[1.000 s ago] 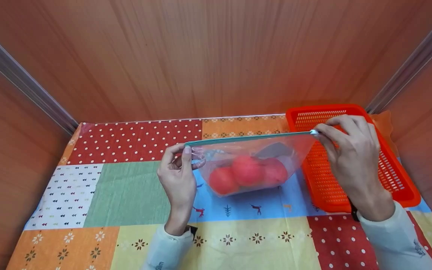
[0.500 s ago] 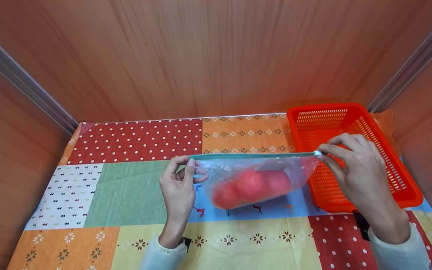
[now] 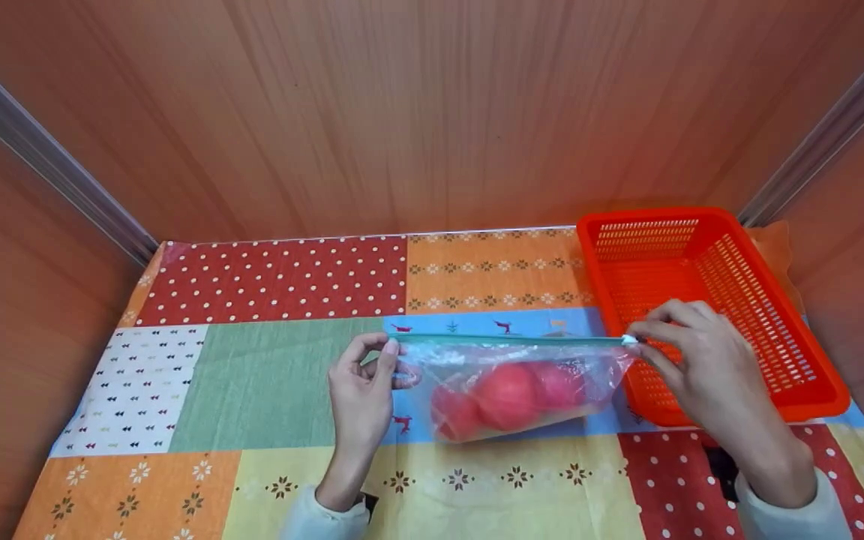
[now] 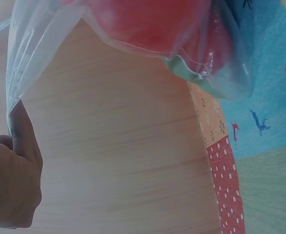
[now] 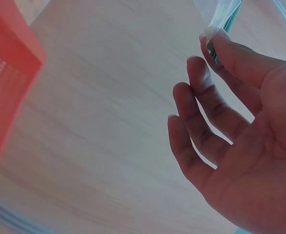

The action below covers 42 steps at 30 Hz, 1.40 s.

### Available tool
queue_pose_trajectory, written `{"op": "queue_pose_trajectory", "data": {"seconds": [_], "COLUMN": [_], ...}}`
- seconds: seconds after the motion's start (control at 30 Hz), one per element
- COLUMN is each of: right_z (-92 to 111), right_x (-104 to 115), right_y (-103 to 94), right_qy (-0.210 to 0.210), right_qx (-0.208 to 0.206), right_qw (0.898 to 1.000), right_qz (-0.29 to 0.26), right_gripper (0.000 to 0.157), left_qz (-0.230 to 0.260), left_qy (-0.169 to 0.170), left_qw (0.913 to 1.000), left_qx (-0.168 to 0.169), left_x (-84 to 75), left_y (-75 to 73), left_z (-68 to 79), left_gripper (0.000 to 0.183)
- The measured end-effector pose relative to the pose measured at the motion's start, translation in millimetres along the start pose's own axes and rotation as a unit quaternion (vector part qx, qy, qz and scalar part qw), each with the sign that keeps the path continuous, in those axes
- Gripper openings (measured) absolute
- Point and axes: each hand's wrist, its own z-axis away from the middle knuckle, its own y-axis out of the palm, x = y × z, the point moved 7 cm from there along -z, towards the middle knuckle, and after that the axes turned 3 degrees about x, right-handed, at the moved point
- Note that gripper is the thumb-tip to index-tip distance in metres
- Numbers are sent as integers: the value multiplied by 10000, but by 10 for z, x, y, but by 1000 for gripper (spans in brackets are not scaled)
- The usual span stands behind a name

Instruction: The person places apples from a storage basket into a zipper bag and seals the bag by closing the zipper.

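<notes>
A clear zip bag [image 3: 469, 355] hangs between both hands in the head view, its green seal strip [image 3: 507, 340] stretched nearly level. Inside lie three round red fruits [image 3: 507, 397], gathered along the bottom. My left hand [image 3: 361, 386] pinches the bag's left top corner between thumb and fingers. At the opposite corner, my right hand [image 3: 709, 367] pinches the strip's end by a small white slider [image 3: 630, 340]. In the right wrist view thumb and index finger meet on that corner, the other fingers spread apart. The left wrist view shows the bag bulging with red fruit [image 4: 147, 24].
An orange-red plastic basket [image 3: 814, 401] with slotted sides stands at the right, partly behind the right hand. A patchwork tablecloth [image 3: 282, 405] covers the table. Wood-grained panels [image 3: 432, 112] enclose the back and both sides.
Both hands have brought the bag down and closer to the body, the right hand lowering more. The strip has gone from slanted to nearly level, and the basket's inside shows more.
</notes>
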Motion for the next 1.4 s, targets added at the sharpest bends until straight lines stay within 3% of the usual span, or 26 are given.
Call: {"op": "queue_pose_trajectory", "data": {"seconds": [0.53, 1.07, 1.23, 1.4], "right_z": [89, 193, 230, 291], "right_x": [-108, -174, -193, -230], "right_y": [283, 553, 643, 760], "right_qy": [216, 384, 409, 542], "right_qx": [1081, 1920, 2280, 2864], "right_qw": [9935, 9795, 9715, 9543], "right_qz": [-295, -480, -503, -663], "right_gripper": [25, 22, 19, 18], "left_qz": [-391, -508, -449, -664], "left_qy": [-771, -1022, -1131, -1287], "left_qw": [9958, 9892, 9850, 9765], "left_qx": [317, 917, 1225, 1598], "left_x": [269, 442, 479, 519], "left_y": [-9, 20, 64, 93], "left_z": [102, 224, 257, 297], "left_gripper": [11, 13, 11, 10]}}
